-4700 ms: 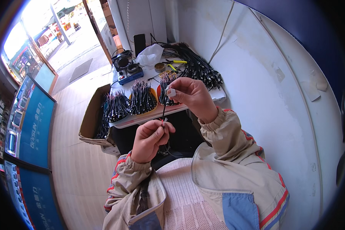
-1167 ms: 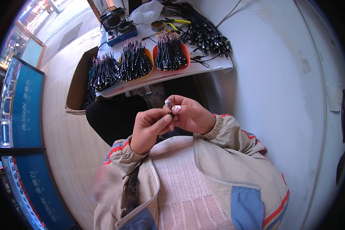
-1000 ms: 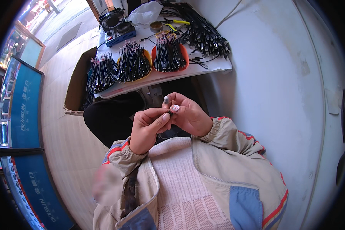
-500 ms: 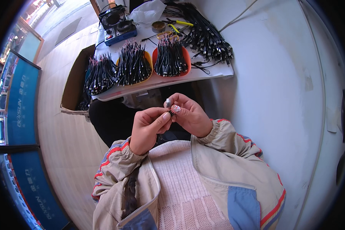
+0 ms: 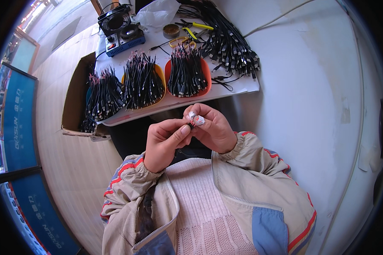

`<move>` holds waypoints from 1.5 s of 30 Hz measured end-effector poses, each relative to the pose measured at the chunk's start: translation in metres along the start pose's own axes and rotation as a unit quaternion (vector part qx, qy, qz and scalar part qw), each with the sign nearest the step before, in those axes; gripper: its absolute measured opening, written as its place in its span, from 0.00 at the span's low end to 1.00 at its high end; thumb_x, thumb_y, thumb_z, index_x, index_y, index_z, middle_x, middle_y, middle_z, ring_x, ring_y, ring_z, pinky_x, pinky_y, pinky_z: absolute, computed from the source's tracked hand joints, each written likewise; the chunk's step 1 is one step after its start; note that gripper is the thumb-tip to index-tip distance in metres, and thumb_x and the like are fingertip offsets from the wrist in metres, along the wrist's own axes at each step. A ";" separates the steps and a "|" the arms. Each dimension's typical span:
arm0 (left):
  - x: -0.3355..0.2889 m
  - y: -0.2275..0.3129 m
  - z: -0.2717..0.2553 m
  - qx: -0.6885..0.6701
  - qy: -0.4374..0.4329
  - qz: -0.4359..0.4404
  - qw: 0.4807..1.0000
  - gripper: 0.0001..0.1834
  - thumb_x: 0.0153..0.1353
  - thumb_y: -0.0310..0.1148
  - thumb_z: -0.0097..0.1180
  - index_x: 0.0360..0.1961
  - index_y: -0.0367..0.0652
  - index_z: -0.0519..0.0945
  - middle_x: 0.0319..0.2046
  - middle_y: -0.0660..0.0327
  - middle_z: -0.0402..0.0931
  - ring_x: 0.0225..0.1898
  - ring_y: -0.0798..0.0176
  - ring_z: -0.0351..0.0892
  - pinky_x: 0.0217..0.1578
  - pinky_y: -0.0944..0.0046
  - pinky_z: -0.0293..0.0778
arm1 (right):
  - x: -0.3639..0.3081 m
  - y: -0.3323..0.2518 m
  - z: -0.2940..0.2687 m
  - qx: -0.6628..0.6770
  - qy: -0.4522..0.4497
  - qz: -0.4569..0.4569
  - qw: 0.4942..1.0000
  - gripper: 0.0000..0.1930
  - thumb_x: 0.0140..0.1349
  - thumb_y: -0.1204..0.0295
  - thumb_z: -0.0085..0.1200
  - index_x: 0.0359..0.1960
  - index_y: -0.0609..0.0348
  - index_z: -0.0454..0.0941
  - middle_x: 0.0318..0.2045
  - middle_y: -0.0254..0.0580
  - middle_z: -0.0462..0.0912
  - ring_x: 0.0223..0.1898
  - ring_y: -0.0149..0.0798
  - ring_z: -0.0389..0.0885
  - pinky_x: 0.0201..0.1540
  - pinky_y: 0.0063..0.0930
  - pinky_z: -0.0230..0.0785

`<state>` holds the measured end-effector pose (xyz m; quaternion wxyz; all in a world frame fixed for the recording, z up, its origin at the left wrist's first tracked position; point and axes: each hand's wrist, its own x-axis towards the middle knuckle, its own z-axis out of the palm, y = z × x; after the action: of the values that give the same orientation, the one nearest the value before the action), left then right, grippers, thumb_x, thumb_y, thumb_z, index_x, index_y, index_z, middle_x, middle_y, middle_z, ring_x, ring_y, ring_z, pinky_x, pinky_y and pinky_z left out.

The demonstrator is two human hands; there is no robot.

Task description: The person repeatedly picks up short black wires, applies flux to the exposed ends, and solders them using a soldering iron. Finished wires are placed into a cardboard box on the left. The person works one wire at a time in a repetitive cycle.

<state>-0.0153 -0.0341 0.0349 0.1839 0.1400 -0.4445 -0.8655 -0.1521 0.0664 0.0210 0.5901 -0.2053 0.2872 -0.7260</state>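
In front of my chest, my left hand (image 5: pixel 167 141) pinches a black cable (image 5: pixel 192 126) between thumb and forefinger, with short reddish wire ends sticking up. Right up against it is my right hand (image 5: pixel 217 131), its thumb and forefinger closed around those wire ends. White wrapping (image 5: pixel 199 120) covers the tips of that thumb and forefinger. Most of the cable is hidden by my fingers.
Beyond my hands, a white table (image 5: pixel 157 109) holds a red bowl (image 5: pixel 206 76) and a yellow bowl (image 5: pixel 161 80) packed with black cables. Behind them are yellow-handled pliers (image 5: pixel 202 26), a round tin (image 5: pixel 171 30), and a blue-based device (image 5: pixel 125 46). A cardboard box (image 5: pixel 74 95) stands left; a wall (image 5: pixel 302 106) rises right.
The view has shifted, so the table sits lower and further left in the picture. My right thumb and forefinger tips have drawn closer together at the wire ends.
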 end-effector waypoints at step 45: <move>0.030 0.055 -0.056 -0.021 -0.003 -0.140 0.990 0.08 0.63 0.24 0.56 0.37 0.28 0.81 0.23 0.59 0.76 0.19 0.75 0.66 0.17 0.76 0.55 | 0.067 -0.066 0.020 -0.685 -0.151 -0.240 0.671 0.16 0.49 0.76 0.65 0.41 0.61 0.78 0.37 0.42 0.76 0.37 0.42 0.77 0.39 0.31 0.72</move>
<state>-0.0090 -0.1176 0.0457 0.0628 0.1940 -0.4031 -0.8921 -0.2027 0.0069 0.0762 0.1240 -0.7204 0.5518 -0.4014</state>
